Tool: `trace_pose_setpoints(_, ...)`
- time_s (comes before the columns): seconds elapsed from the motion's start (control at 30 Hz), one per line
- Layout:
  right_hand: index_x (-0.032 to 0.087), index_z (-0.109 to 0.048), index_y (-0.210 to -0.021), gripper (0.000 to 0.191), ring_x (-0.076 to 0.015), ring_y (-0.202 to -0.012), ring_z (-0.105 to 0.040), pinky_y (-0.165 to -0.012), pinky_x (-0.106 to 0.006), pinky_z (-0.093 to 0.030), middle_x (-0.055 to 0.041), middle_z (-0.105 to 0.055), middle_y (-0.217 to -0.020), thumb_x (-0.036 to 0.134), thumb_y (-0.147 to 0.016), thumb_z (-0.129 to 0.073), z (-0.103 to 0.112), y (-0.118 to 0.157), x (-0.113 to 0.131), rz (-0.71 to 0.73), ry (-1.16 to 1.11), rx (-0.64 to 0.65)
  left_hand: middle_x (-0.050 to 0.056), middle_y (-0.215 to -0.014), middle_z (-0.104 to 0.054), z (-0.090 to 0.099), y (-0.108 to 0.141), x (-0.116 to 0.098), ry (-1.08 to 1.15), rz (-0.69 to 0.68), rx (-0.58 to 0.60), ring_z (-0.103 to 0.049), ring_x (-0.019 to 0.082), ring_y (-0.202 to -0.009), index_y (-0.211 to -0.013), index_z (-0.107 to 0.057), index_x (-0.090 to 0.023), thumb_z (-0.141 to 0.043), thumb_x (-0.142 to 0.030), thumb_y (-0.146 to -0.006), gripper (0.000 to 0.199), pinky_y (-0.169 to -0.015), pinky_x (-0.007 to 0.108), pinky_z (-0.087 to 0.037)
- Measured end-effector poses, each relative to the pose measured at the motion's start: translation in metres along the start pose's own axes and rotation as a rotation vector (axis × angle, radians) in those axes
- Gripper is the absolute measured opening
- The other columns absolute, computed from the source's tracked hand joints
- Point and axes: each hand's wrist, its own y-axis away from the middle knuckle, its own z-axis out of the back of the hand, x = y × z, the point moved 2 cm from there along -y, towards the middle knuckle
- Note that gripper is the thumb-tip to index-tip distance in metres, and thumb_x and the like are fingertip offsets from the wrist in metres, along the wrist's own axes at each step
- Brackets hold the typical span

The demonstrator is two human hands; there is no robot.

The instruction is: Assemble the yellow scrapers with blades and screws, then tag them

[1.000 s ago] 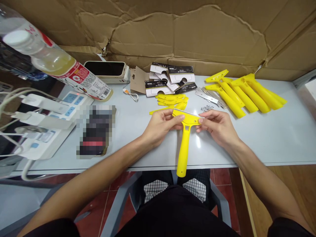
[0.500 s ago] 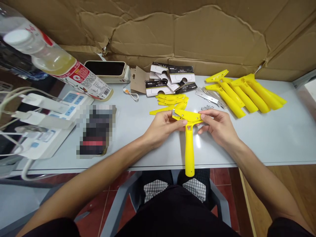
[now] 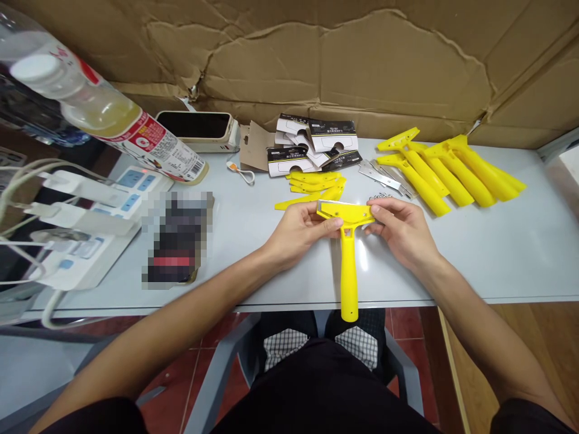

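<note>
A yellow scraper (image 3: 349, 271) is held over the front of the table, its handle pointing toward me past the edge. My left hand (image 3: 301, 232) grips the left end of its head, thumb on the front. At the right end of the head, my right hand (image 3: 400, 226) pinches it between thumb and fingers. A yellow cover plate (image 3: 350, 212) lies flush along the head, with a thin metal blade edge showing above it. Just behind my hands are loose yellow cover plates (image 3: 314, 182) and a small heap of screws (image 3: 379, 196).
Yellow scraper handles (image 3: 452, 166) lie at the back right beside metal blades (image 3: 384, 176). Black-and-white packaging cards (image 3: 312, 147) are piled at the back. To the left are a phone (image 3: 178, 238), a drink bottle (image 3: 158, 141), a power strip (image 3: 94, 253) and a boxy device (image 3: 199, 129).
The cover plate, tilted with a gap at its left end before, now sits level against the scraper head. Both hands keep nearly the same place and hold.
</note>
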Motion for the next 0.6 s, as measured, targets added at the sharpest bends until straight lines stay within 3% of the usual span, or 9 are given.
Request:
trace_pose_setpoints(0.23,0.023,-0.087,-0.102,0.020,-0.0137,-0.066,-0.069,-0.060,-0.032,-0.063,-0.0046,-0.079,-0.098,0.040,-0.093,-0.088,-0.0025,0.0039,0.0066,0.244,0.347,-0.002,0.014,-0.116,-0.087,0.0019,-0.0001,0.0033,0.009,0.001,-0.002,-0.083,0.026,-0.098,-0.108,-0.085,-0.015,-0.104,-0.037,-0.072,0.047,-0.094,0.041,-0.069)
trace_pose_setpoints(0.47,0.030,-0.089,-0.100,0.018,-0.0221,-0.098,-0.073,-0.063,-0.032,-0.066,-0.0078,-0.075,-0.117,0.045,-0.090,-0.090,-0.0005,0.0026,0.0074,0.356,0.295,-0.009,0.015,-0.116,-0.087,0.0007,-0.0015,0.0033,0.082,0.022,-0.006,-0.084,0.026,-0.101,-0.106,-0.083,-0.014,-0.104,-0.035,-0.072,0.046,-0.096,0.040,-0.068)
trace_pose_setpoints(0.6,0.028,-0.090,-0.101,0.022,-0.0167,-0.076,-0.068,-0.064,-0.034,-0.064,-0.0055,-0.075,-0.101,0.047,-0.090,-0.090,0.0008,0.0019,0.0071,0.317,0.315,-0.031,0.018,-0.118,-0.086,-0.0003,-0.0016,0.0011,0.114,0.008,0.021,-0.084,0.027,-0.101,-0.106,-0.083,-0.012,-0.099,-0.044,-0.081,0.043,-0.093,0.040,-0.069)
